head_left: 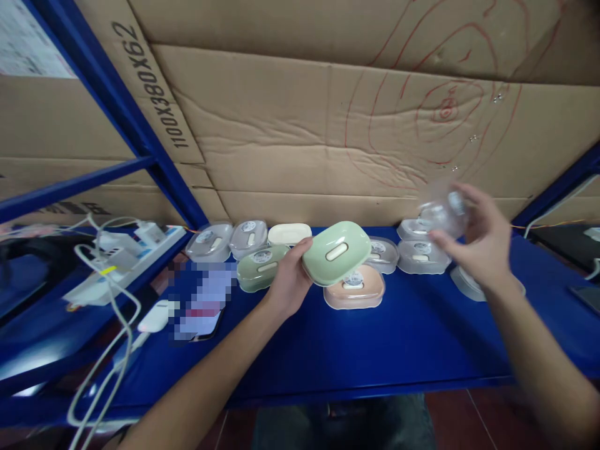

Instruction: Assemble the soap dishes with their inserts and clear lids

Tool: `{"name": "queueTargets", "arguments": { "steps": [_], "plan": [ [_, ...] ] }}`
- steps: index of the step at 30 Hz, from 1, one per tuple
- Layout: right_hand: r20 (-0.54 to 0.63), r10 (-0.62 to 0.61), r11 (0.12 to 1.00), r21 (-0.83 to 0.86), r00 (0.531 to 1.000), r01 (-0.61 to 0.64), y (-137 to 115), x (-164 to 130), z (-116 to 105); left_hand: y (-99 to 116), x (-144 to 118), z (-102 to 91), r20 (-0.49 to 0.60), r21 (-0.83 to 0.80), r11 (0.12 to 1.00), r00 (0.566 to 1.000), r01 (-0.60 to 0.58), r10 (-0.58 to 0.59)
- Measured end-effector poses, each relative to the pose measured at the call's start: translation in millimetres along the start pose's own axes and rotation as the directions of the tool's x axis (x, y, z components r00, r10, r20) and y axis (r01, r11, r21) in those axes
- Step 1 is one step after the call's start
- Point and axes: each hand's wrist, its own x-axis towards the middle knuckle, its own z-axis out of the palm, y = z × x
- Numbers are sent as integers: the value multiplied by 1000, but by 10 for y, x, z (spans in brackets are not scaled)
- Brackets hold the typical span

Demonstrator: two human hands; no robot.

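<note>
Brown cardboard sheets (pixel 328 125) marked with red scribbles back a blue tabletop (pixel 375 337) framed by blue metal rails (pixel 126 119). The left hand (pixel 287 281) has its grip closed around the left edge of a green soap box (pixel 336 252), held tilted just above the tabletop, with the thumb on its lid. The right hand (pixel 482 240) is raised to the right, its fingers closed on a clear plastic lid (pixel 440 209), which is blurred. Just below the green soap box a pink soap box (pixel 354 290) lies on the tabletop. To the left a second green box (pixel 260 267) lies beside the left hand, with a cream one (pixel 289 234) and 2 clear-lidded grey boxes (pixel 229 240) behind it. More clear-lidded boxes (pixel 422 253) sit stacked under the right hand. At far left a white power strip (pixel 122 256) with plugs and trailing white cables (pixel 112 350) rests on the tabletop's edge, near a pixelated patch.
</note>
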Motion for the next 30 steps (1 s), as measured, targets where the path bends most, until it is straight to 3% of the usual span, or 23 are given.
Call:
{"name": "queueTargets", "arguments": {
  "steps": [2, 4, 6, 10, 15, 20, 30],
  "plan": [
    [65, -173, 984, -37, 983, 176, -515, -160, 303, -8, -5, 6, 35, -12, 1000, 999, 7, -7],
    [135, -207, 978, 0, 969, 209, -868, -325, 575, -19, -11, 4, 64, -20, 1000, 998, 6, -5],
    [147, -222, 975, 49, 964, 217, -1021, -463, 786, -38, -21, -2, 93, -26, 1000, 996, -10, 12],
    [142, -238, 971, 65, 961, 231, -924, -628, 981, -93, -53, 0, 171, -19, 998, 983, -61, 63],
    [91, -231, 970, 95, 969, 222, -794, -684, 963, -133, -98, 42, 278, -8, 999, 960, -44, 45],
    [52, -217, 971, 114, 975, 210, -803, -671, 944, -128, -129, 71, 279, -17, 999, 959, -42, 45],
    [87, -192, 977, 110, 977, 182, -744, -711, 979, -169, -145, 83, 292, -1, 997, 954, -72, 69]
  ]
}}
